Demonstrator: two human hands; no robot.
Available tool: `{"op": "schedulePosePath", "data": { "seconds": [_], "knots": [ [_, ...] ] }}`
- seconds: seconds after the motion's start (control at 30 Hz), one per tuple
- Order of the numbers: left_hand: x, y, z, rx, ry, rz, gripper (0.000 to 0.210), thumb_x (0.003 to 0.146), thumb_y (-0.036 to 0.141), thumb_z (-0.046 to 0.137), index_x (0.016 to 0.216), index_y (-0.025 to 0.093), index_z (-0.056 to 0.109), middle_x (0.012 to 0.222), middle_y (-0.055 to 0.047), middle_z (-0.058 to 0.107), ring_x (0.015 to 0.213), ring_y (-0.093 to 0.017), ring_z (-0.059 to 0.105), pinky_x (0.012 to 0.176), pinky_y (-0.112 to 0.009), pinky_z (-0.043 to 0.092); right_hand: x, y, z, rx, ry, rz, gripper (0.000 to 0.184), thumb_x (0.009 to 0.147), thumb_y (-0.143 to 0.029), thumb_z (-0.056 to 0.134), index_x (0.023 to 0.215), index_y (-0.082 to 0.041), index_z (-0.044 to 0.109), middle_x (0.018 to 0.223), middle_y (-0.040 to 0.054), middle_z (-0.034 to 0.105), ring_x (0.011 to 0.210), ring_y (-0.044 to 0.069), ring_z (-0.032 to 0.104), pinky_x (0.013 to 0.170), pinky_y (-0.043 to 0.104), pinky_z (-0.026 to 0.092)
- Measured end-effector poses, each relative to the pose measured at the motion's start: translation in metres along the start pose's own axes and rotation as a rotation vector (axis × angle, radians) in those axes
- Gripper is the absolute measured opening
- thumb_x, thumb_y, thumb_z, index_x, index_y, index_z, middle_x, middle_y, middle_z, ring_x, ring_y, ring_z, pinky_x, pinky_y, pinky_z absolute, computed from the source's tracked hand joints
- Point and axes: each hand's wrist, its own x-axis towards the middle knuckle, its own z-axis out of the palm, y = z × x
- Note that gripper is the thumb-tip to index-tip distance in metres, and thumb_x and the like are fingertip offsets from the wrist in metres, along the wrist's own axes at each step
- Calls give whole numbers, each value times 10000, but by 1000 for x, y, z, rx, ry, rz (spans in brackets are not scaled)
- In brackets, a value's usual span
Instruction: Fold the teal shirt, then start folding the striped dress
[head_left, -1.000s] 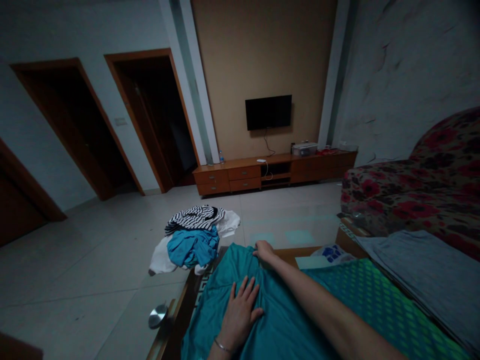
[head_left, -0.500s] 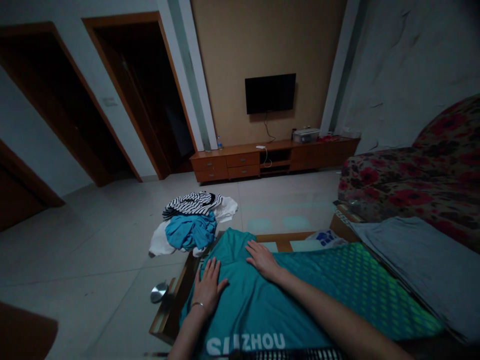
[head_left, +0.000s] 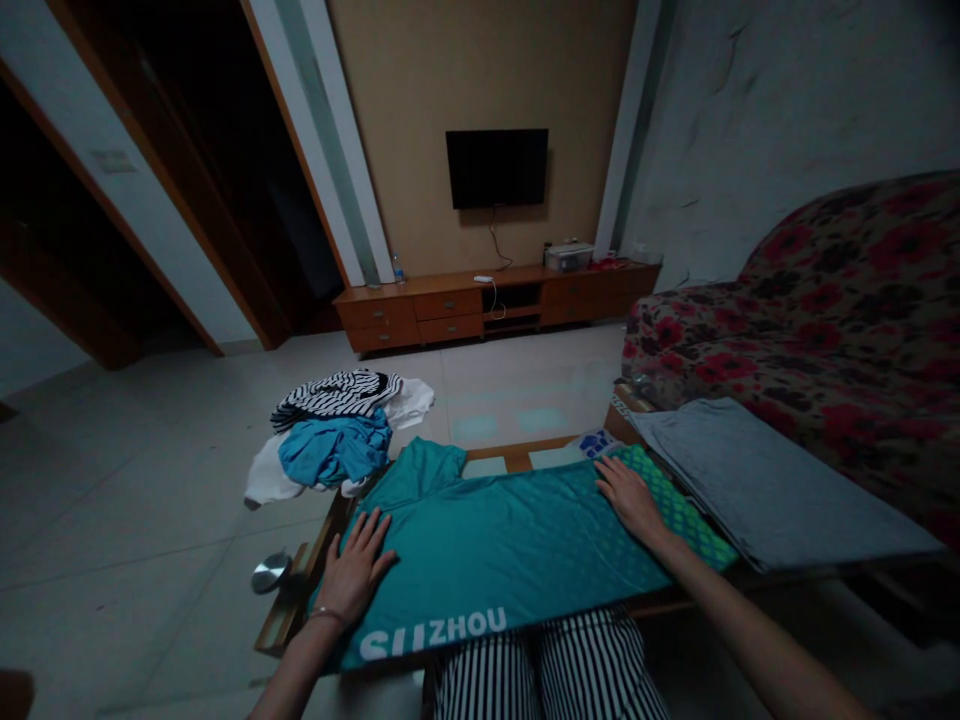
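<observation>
A teal T-shirt point(head_left: 480, 540) with white "SUZHOU" lettering lies spread over a low wooden table point(head_left: 517, 458), its patterned hem fading to green on the right. My left hand point(head_left: 358, 570), with a bracelet at the wrist, rests flat on the shirt's left part, fingers spread. On the right part, near the green pattern, my right hand point(head_left: 631, 498) lies flat with fingers stretched out. Neither hand grips anything. A folded grey cloth point(head_left: 765, 480) lies to the right of the shirt.
On the left, a heap of clothes holds a striped garment point(head_left: 330, 395), a blue one point(head_left: 337, 450) and white ones. A metal round object point(head_left: 270, 572) sits by the table's left end. A floral sofa point(head_left: 825, 290) stands right; a TV cabinet point(head_left: 450, 315) is ahead.
My right hand has slid rightward across the shirt towards its green end. The shirt now lies flatter and smoother. My left hand stays on the shirt's left part, and the view has shifted right.
</observation>
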Motion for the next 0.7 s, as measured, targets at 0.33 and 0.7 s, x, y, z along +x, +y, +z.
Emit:
{"op": "schedulePosePath", "data": {
  "seconds": [0.33, 0.7],
  "knots": [
    [5, -9, 5, 13, -27, -15, 558, 934, 468, 366, 1461, 298, 298, 1558, 0, 202, 1443, -249, 167, 1121, -535, 193, -12, 77, -18, -149, -41, -15, 490, 957, -370, 318, 1310, -116, 545, 1397, 137, 493, 1330, 257, 405, 1076, 425, 343],
    [31, 79, -15, -23, 20, 137, 530, 934, 445, 386, 1447, 324, 331, 1559, 2, 200, 1447, -266, 144, 1107, -577, 164, 0, -15, -17, -67, -100, -72, 479, 933, -381, 420, 1359, -174, 498, 1476, 118, 394, 1378, 269, 321, 1099, 441, 283]
  ]
}}
